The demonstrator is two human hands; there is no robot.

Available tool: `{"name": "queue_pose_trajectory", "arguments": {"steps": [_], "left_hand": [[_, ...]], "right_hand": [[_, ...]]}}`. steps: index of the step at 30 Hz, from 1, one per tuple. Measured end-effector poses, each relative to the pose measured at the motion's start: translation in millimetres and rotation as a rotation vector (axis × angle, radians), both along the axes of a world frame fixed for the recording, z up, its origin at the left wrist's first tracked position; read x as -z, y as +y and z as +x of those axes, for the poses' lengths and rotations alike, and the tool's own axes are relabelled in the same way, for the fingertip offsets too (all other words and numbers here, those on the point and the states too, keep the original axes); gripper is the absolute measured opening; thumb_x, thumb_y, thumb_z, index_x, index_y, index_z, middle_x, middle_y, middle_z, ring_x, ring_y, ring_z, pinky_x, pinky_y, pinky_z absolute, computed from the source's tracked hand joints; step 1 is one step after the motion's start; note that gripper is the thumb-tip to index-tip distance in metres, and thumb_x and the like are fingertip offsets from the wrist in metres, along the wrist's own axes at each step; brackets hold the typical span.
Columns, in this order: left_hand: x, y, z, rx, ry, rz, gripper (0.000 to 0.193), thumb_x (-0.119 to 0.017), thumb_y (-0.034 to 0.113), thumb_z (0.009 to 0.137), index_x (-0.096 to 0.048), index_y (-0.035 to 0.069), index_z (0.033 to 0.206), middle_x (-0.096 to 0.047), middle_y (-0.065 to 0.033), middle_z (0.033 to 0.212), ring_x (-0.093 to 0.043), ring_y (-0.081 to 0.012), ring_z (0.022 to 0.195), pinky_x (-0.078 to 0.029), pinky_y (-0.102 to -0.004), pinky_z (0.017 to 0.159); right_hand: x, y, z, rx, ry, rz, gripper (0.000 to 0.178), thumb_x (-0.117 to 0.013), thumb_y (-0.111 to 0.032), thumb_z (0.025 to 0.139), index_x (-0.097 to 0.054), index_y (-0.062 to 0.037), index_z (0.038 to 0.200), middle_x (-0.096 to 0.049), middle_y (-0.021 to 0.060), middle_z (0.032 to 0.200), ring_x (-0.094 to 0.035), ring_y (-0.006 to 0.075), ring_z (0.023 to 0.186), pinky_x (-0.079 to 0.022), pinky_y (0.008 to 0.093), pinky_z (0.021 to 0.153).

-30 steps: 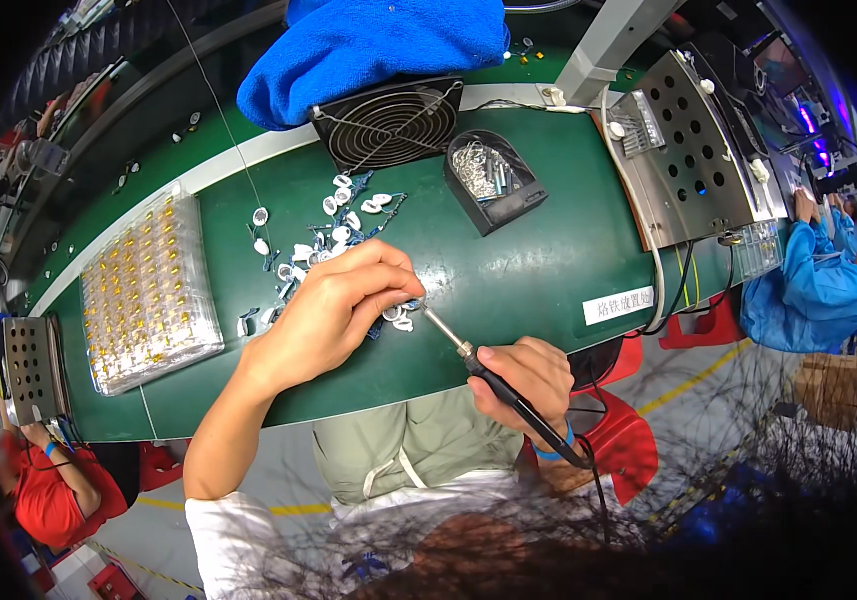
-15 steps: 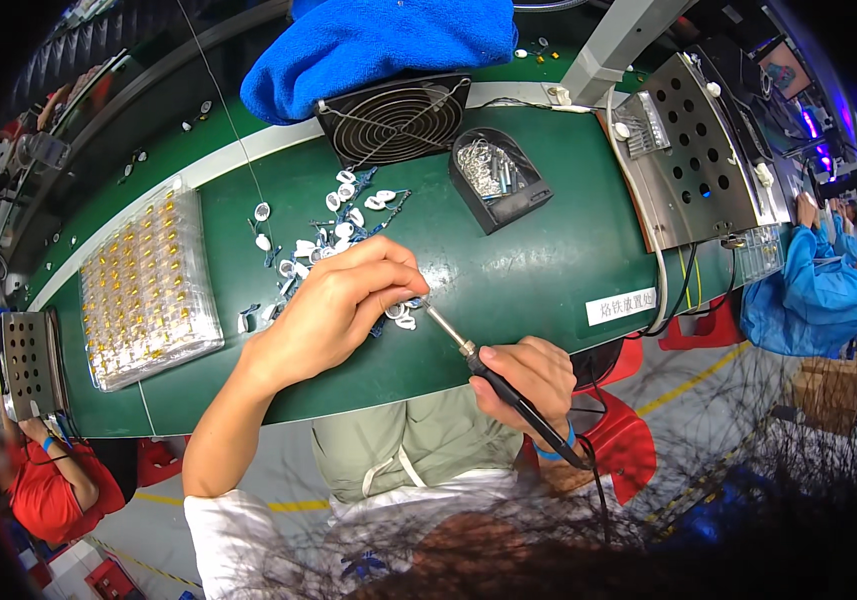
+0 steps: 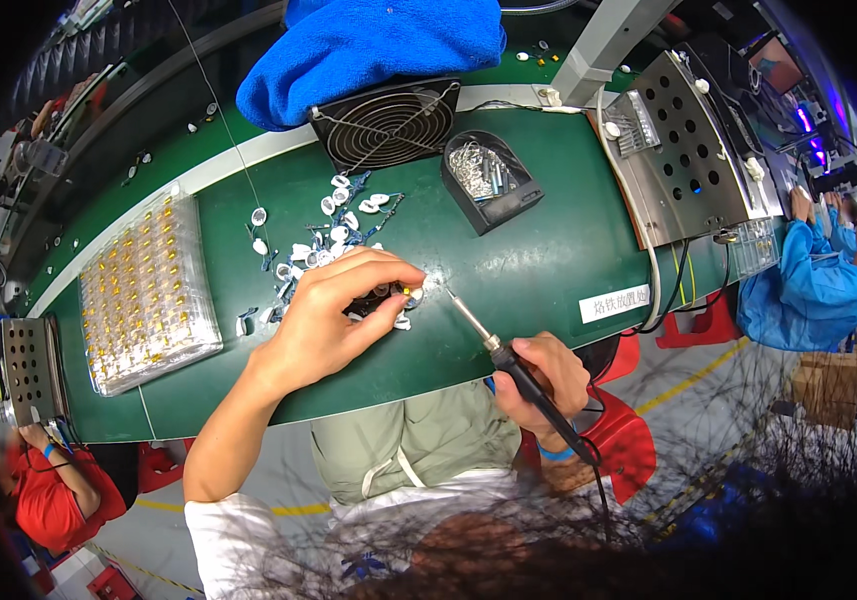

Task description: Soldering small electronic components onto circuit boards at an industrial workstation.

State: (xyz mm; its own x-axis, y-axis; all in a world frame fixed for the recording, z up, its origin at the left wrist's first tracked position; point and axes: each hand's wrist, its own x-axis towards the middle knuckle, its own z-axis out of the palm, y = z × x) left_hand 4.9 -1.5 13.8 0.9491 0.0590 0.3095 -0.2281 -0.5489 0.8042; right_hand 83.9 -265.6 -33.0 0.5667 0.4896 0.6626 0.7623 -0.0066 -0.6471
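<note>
My right hand [image 3: 548, 385] is wrapped round the black handle of a soldering iron [image 3: 523, 378]. The iron's bare metal tip points up and left, a little apart from my left hand [image 3: 338, 308]. Thumb and forefinger of that hand are curled round a small white part with a yellow spot [image 3: 414, 293], which they partly cover. Dark and white bits show beneath the fingers, too small to make out. Just beyond the left hand lies a loose pile of small white oval parts [image 3: 340, 232] with dark blue wires or strips.
Left on the green bench [image 3: 248, 395] lies a clear plastic tray [image 3: 210, 325] of yellow parts. A black fan [image 3: 388, 125] stands at the back under a blue towel [image 3: 378, 50]. Near it sits a black bin [image 3: 518, 205] of metal pieces. A perforated metal box [image 3: 638, 190] stands right.
The soldering iron has drawn back down and right, its tip away from the left fingers. My left thumb and forefinger have parted somewhat, showing the small part between them.
</note>
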Motion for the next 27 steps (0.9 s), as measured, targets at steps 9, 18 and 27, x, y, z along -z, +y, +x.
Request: {"name": "queue_pose_trajectory", "arguments": {"steps": [9, 18, 27], "left_hand": [[4.7, 0.9, -5.0, -0.056, 0.022, -0.091, 0.026, -0.075, -0.005, 0.086, -0.074, -0.001, 0.112, -0.078, -0.0121, 0.104, -0.074, -0.0245, 0.096, -0.059, -0.0335, 0.082], [6.5, 1.5, -0.3, -0.007, -0.089, 0.034, 0.022, -0.075, -0.006, 0.085, -0.075, -0.001, 0.107, -0.077, -0.0116, 0.107, -0.075, -0.0260, 0.097, -0.060, -0.0347, 0.083], [5.9, 2.1, -1.0, -0.006, -0.054, 0.019, 0.018, -0.078, -0.006, 0.083, -0.078, -0.001, 0.101, -0.077, -0.0097, 0.107, -0.075, -0.0238, 0.096, -0.061, -0.0336, 0.083]], "right_hand": [[5.4, 9.1, 7.7, -0.131, -0.117, 0.042, 0.033, -0.088, -0.009, 0.076, -0.071, 0.0033, 0.102, -0.073, 0.0142, 0.084, -0.067, 0.0253, 0.060, -0.051, 0.0322, 0.054], [6.9, 2.3, 7.1, -0.104, -0.072, 0.037, 0.032, -0.085, -0.013, 0.081, -0.069, 0.0038, 0.103, -0.070, 0.0151, 0.081, -0.067, 0.0274, 0.062, -0.054, 0.0350, 0.057], [1.7, 3.9, 7.3, -0.101, -0.037, 0.031, 0.033, -0.086, -0.007, 0.078, -0.071, 0.0044, 0.105, -0.073, 0.0154, 0.085, -0.069, 0.0264, 0.065, -0.053, 0.0324, 0.056]]}}
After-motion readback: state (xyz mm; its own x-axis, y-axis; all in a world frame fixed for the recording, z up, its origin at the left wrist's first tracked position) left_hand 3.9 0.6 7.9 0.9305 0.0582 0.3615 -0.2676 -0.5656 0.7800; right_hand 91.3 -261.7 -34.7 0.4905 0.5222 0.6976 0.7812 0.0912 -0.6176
